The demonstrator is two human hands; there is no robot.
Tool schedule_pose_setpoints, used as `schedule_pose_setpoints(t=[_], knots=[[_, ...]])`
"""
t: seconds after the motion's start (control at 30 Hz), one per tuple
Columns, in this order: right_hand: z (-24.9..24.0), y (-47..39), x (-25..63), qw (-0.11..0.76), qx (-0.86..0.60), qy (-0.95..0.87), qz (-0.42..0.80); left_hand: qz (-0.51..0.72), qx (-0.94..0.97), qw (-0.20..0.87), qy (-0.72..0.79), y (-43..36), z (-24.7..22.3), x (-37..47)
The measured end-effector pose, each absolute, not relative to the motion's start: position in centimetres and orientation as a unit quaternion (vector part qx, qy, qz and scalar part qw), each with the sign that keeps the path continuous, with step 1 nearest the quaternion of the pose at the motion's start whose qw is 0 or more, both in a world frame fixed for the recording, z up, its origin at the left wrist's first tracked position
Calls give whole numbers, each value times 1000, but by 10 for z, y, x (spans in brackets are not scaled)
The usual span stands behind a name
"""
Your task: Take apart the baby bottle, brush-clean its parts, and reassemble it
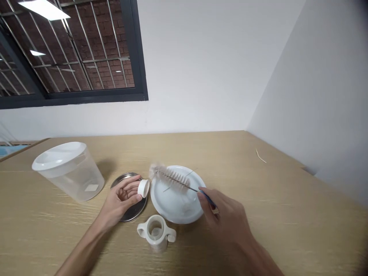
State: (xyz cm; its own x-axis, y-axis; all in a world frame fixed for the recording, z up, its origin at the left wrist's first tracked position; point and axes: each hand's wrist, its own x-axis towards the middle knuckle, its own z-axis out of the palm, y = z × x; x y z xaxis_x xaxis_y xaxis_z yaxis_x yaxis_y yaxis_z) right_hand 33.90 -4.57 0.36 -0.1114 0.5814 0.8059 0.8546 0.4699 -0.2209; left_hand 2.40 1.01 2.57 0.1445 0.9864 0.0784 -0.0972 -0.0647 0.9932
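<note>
Between the fingertips and thumb of my left hand is a small white cap, its round opening turned to the right. The hand is above a round metal plate. My right hand grips the blue handle of a bottle brush. The brush's pale bristles point left over a white plate, with the tip close to the cap; I cannot tell whether they touch. Nearer me, a white two-handled cup stands upright, with something pale and translucent inside it.
A translucent plastic container with a white rim stands at the left on the wooden table. Toward the back right lies a thin pale strip. A white wall and a barred window are behind the table.
</note>
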Motion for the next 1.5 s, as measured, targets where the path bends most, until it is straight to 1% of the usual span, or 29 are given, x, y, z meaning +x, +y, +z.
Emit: schedule_pose_setpoints(t=[0.07, 0.13, 0.23, 0.3, 0.4, 0.5, 0.6, 0.7, 0.8, 0.9, 1.0, 1.1, 1.17, 1.23, 1.33, 1.5], knots=[[6, -46, 339, 461, -504, -714, -158, 503, 526, 548, 413, 6, 25, 24], [9, -49, 337, 476, -488, -720, -132, 510, 525, 549, 402, 3, 24, 23], [9, -51, 333, 466, -445, -759, -97, 522, 528, 546, 389, 1, 22, 23], [7, -50, 332, 451, -442, -767, -114, 523, 528, 548, 384, 1, 21, 22], [4, -47, 334, 449, -478, -740, -150, 518, 530, 552, 382, 0, 20, 21], [3, -47, 334, 464, -503, -718, -126, 511, 528, 558, 384, -1, 20, 20], [4, -50, 330, 473, -479, -733, -97, 498, 515, 579, 389, -3, 20, 19], [3, -51, 327, 454, -452, -757, -124, 490, 499, 600, 390, -5, 20, 18], [3, -49, 330, 447, -489, -732, -158, 489, 491, 599, 401, -5, 19, 17], [5, -48, 333, 462, -515, -707, -144, 489, 494, 591, 409, -4, 19, 16], [8, -51, 329, 473, -490, -724, -110, 484, 495, 586, 421, -4, 19, 18], [7, -53, 324, 463, -440, -760, -116, 488, 493, 586, 419, -4, 19, 20], [5, -53, 325, 453, -441, -763, -133, 504, 475, 589, 416, -5, 20, 20], [4, -52, 327, 452, -471, -744, -143, 523, 446, 596, 415, -6, 20, 21], [5, -51, 331, 459, -502, -721, -136, 553, 388, 614, 409, -5, 22, 21], [7, -52, 332, 460, -493, -728, -126, 592, 274, 643, 401, -3, 25, 22]])
